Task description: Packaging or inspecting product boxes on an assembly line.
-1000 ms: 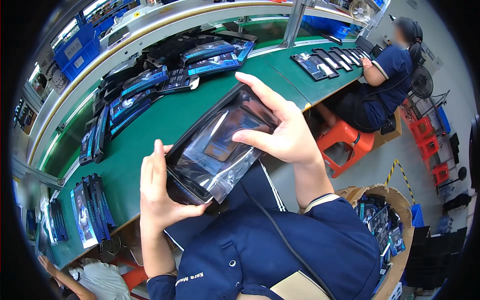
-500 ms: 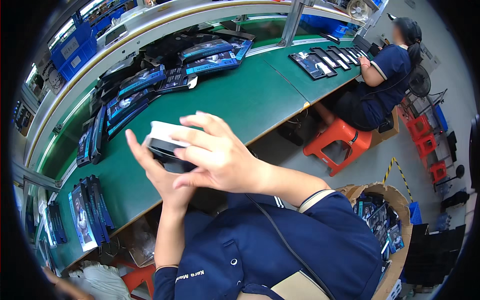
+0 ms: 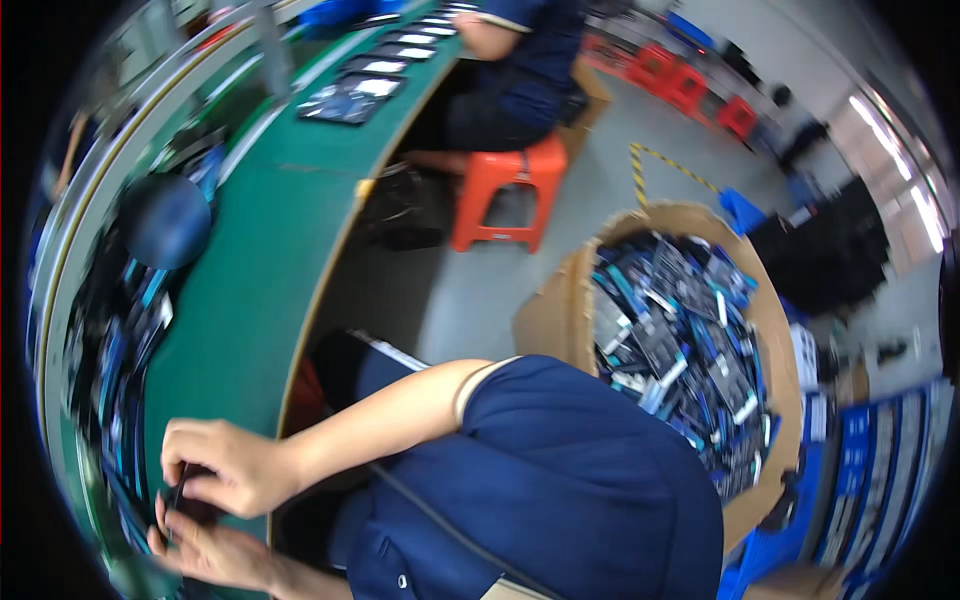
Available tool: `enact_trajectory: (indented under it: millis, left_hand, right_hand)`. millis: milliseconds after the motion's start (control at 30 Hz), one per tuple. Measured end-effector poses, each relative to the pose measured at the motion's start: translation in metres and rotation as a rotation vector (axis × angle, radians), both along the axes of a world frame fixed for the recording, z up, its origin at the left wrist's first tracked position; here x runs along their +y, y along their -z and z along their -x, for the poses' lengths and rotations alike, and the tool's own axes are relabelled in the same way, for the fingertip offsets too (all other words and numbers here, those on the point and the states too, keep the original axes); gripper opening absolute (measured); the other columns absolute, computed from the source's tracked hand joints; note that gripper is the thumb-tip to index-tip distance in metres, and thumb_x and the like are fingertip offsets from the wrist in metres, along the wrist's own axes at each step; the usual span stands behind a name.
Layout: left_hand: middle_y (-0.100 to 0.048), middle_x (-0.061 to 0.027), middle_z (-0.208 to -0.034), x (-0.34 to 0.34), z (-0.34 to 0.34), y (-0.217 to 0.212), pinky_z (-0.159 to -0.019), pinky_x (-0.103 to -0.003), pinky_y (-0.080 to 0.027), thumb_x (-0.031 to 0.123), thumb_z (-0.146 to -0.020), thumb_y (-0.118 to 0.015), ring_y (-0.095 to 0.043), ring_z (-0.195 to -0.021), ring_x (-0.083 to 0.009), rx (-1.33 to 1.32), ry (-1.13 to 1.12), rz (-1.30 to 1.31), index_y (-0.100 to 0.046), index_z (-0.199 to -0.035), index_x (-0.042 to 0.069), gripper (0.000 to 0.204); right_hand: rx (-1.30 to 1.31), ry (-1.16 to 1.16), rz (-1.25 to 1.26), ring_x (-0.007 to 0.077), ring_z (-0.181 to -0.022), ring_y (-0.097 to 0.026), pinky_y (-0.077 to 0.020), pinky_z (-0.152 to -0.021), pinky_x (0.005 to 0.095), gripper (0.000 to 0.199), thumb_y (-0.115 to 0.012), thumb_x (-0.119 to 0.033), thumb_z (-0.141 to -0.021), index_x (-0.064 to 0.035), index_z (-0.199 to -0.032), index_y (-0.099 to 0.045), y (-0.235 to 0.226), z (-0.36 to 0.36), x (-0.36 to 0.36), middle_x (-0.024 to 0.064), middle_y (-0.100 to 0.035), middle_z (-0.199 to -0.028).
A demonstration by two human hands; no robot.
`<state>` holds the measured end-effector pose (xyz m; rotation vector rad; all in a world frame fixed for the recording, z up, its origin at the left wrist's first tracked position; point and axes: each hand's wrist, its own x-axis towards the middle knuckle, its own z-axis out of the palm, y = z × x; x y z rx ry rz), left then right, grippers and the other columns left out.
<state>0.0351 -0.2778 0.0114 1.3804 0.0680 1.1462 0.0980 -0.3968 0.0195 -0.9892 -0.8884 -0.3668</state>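
Low at the left, by the green workbench (image 3: 250,230), my right hand (image 3: 235,468) curls its fingers over a small dark box-like thing (image 3: 198,508). Below it my left hand (image 3: 215,552) grips the same thing from the other side. Most of the piece is covered by fingers and blurred, so its exact kind cannot be told. Just beyond my hands a long heap of dark blue and black flat packages (image 3: 120,350) lies along the bench's far side.
Beside me on the right stands a large cardboard box (image 3: 552,312) full of blue and black packages (image 3: 680,340). Ahead, a co-worker (image 3: 535,75) sits on an orange stool (image 3: 505,190) at a row of flat black pieces (image 3: 345,97). Yellow-and-black tape (image 3: 640,170) marks the floor.
My view has swung to the right, bringing the cardboard box fully into sight. Both hands with the thing now appear lower left; its white top no longer shows.
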Motion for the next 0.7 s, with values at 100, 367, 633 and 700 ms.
enact_trajectory:
  millis: [100,367,633,700]
  left_hand:
    - [-0.059,-0.022,-0.123,0.042,-0.016,0.022,-0.095,-0.036,-0.05,0.009,-0.1,-0.057,-0.06,-0.107,-0.0257,0.048,0.009,0.12,-0.05,-0.114,-0.005,0.021]
    - [-0.059,-0.023,-0.124,0.049,0.018,0.026,-0.089,-0.043,-0.057,0.019,-0.098,-0.061,-0.063,-0.106,-0.0315,0.001,-0.063,-0.394,-0.052,-0.12,0.001,0.03]
    - [-0.033,-0.0167,-0.15,0.002,0.064,0.032,-0.113,-0.042,-0.032,0.028,-0.068,-0.087,-0.033,-0.138,-0.0274,0.68,0.646,-0.072,-0.014,-0.155,0.002,0.117]
    - [-0.034,-0.024,-0.148,0.014,0.078,-0.001,-0.114,-0.045,-0.029,0.031,-0.061,-0.087,-0.034,-0.138,-0.0334,0.51,0.26,-0.365,-0.024,-0.155,0.009,0.115]
  right_hand:
    - [0.215,0.033,0.034,0.0256,-0.079,-0.053,-0.0395,-0.069,0.037,0.022,-0.062,-0.002,-0.077,-0.0044,-0.092,-0.045,-0.004,0.004,0.007,0.0096,-0.053,-0.087]
    - [-0.171,-0.077,0.11,0.0253,-0.086,-0.06,-0.0481,-0.076,0.0377,0.034,-0.075,-0.008,-0.08,-0.0085,-0.108,-0.055,0.031,-0.001,0.011,0.0079,-0.057,-0.094]
    - [0.357,0.027,0.365,0.0254,-0.105,-0.057,-0.0465,-0.092,0.037,0.039,-0.073,-0.02,-0.087,-0.0042,-0.119,-0.058,0.074,-0.024,0.044,0.0138,-0.057,-0.112]
    - [-0.086,0.299,0.677,0.0348,-0.108,-0.056,-0.0446,-0.096,0.0407,0.034,-0.076,-0.016,-0.08,-0.0047,-0.109,-0.063,0.071,-0.033,0.032,0.0159,-0.058,-0.114]
